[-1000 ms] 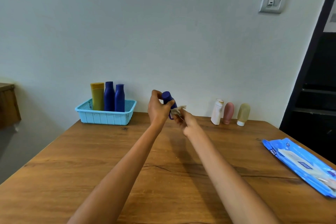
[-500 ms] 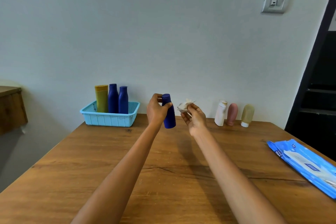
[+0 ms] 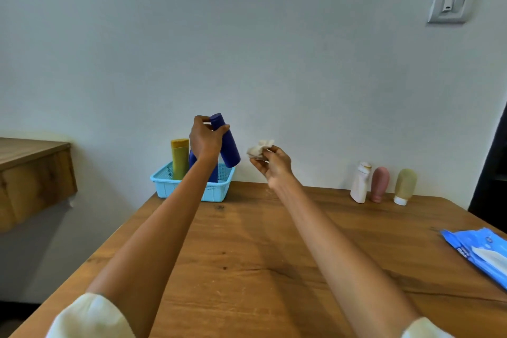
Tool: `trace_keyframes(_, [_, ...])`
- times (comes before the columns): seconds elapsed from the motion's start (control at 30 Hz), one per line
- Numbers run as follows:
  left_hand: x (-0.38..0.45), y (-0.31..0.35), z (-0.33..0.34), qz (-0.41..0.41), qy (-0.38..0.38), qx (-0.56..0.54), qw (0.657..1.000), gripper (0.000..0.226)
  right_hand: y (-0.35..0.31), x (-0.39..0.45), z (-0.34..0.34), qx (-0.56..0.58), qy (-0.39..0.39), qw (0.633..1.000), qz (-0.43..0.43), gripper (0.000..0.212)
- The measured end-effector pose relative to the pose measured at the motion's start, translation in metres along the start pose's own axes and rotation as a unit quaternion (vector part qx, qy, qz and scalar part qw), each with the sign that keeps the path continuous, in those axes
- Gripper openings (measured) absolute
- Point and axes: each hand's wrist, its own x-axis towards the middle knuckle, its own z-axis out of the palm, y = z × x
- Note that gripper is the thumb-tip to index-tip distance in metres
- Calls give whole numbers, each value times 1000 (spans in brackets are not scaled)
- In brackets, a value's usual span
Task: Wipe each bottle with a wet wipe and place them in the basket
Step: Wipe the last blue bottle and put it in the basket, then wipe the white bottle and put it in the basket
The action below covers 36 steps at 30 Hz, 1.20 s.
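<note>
Blue bottle (image 3: 227,144): rigid, smooth, likely light; left hand (image 3: 205,140) grasps upper body, tilted above basket (image 3: 167,186). Right hand (image 3: 274,163) pinches crumpled wipe (image 3: 259,149) beside basket.

wooden table (image 3: 247,255): basket (image 3: 170,188), bottles (image 3: 380,185), wipes pack (image 3: 480,255)

Both arms outstretched; left hand (image 3: 206,143) gripping, right hand (image 3: 273,164) pinching.
</note>
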Motion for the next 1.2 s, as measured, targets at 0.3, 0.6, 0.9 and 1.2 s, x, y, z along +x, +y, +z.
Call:
trace_keyframes(0.3, [33, -46, 14, 21, -11, 150, 988, 49, 25, 30, 46, -83, -13, 995, 49, 25])
trace_keyframes(0.6, [27, -90, 30, 61, -24, 176, 982, 45, 52, 55, 37, -95, 5, 993, 65, 23])
trace_keyframes(0.9, [25, -99, 31, 93, -25, 206, 974, 41, 67, 61, 33, -114, 17, 991, 61, 26])
trace_keyframes(1.2, [6, -83, 23, 154, 29, 237, 959, 32, 42, 43, 14, -107, 31, 993, 24, 26])
